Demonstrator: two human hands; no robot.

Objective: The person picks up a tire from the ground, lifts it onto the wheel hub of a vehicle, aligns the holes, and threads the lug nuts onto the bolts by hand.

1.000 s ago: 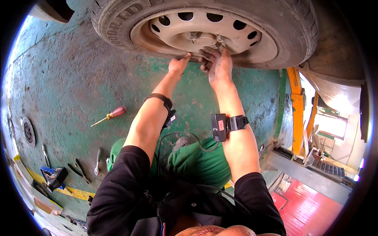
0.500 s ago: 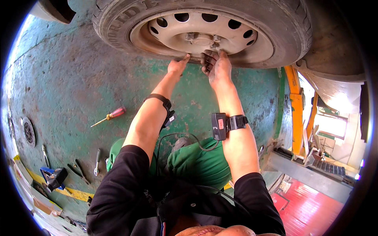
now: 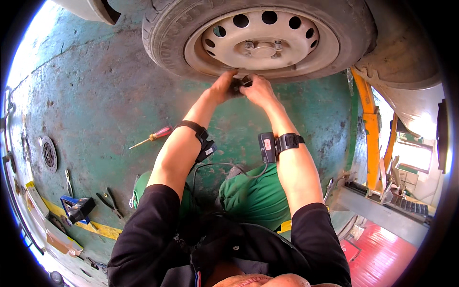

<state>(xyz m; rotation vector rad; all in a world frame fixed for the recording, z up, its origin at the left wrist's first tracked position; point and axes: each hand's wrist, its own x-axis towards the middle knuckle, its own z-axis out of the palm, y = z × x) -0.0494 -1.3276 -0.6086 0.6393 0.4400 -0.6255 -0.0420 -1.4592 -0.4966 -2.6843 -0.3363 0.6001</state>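
In front of me a car wheel hangs raised, a dusty tyre around a beige steel rim. Two wheel nuts stand out beside its hub centre. My left hand and my right hand meet just under the near edge of the wheel. Both have their fingers curled in, the fingertips close together around something small and dark. Fingers and shadow hide most of it, so its kind is unclear. A strap with a small black box sits on each forearm.
A screwdriver with a red handle lies on the green floor to the left. Farther left are a slotted metal disc, pliers and a black-and-blue device. An orange lift post stands at the right.
My hands have drawn together below the rim; the right one has come down from the hub area. The view has shifted, with the wheel now farther right and higher.
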